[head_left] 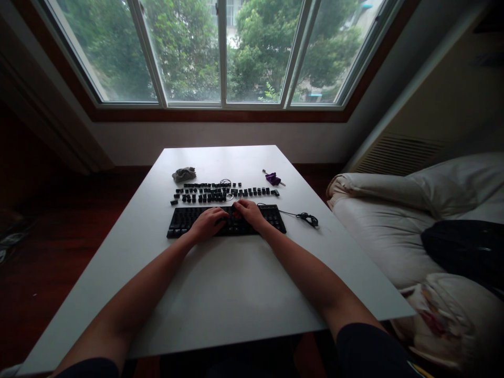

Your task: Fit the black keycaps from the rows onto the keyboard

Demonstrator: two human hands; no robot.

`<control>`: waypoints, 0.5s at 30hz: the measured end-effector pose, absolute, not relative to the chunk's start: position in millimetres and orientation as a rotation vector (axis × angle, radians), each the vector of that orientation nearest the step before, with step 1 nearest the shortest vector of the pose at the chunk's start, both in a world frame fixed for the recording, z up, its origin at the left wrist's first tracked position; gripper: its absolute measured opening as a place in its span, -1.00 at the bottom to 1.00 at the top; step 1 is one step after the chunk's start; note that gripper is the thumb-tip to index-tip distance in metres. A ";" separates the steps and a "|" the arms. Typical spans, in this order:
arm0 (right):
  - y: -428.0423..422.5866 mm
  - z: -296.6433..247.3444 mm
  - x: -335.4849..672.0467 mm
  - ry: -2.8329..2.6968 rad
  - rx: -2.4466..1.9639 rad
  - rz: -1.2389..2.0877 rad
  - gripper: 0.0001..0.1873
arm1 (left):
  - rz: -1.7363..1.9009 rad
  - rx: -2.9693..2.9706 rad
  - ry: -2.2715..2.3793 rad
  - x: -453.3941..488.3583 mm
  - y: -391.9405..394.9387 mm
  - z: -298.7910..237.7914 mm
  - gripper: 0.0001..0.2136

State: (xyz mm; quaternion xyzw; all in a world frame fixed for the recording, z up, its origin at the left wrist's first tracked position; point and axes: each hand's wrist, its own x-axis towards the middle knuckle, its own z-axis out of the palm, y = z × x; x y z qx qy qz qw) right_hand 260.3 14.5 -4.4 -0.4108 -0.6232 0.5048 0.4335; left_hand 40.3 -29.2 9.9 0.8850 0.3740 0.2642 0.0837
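A black keyboard lies on the white table in front of me. My left hand rests on its middle, fingers stretched over the keys. My right hand is just to the right, above the keyboard's back part, with thumb and fingers pinched together. Whatever is between those fingertips is too small and dark to make out. Behind the keyboard, several loose black keycaps stand in rough rows. A thin wire loop lies among them.
The white table carries a grey cloth at back left and a purple cloth with a thin stick-like tool at back right. A coiled black cable lies right of the keyboard. A pale sofa stands to the right.
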 end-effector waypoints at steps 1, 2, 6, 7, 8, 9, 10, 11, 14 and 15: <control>14.4 -4.3 260.2 -1.554 -1.026 1.255 -0.59 | 0.787 2.642 1.118 40.2 -29.0 9.5 -0.78; 14.3 -4.4 260.1 -1.557 -1.027 1.253 -0.59 | 0.785 2.643 1.121 40.2 -28.7 9.2 -0.78; 15.0 -5.4 260.1 -1.572 -1.019 1.246 -0.60 | 0.769 2.648 1.127 40.2 -28.2 8.6 -0.79; 15.2 -5.7 260.1 -1.576 -1.016 1.243 -0.60 | 0.766 2.650 1.129 40.2 -28.2 8.7 -0.79; 15.5 -6.0 260.2 -1.581 -1.013 1.241 -0.60 | 0.765 2.651 1.131 40.3 -28.3 8.8 -0.79; 15.7 -6.2 260.2 -1.584 -1.011 1.240 -0.60 | 0.764 2.652 1.132 40.4 -28.4 9.0 -0.79; 15.8 -6.3 260.2 -1.588 -1.010 1.240 -0.61 | 0.765 2.652 1.132 40.5 -28.6 9.2 -0.79; 15.9 -6.4 260.2 -1.591 -1.010 1.239 -0.60 | 0.767 2.653 1.132 40.6 -28.7 9.4 -0.79; 15.5 -6.1 260.1 -1.603 -1.020 1.228 -0.60 | 0.773 2.657 1.134 40.8 -29.1 9.6 -0.79; 15.3 -5.9 260.1 -1.611 -1.024 1.219 -0.60 | 0.774 2.658 1.134 40.9 -29.2 9.6 -0.79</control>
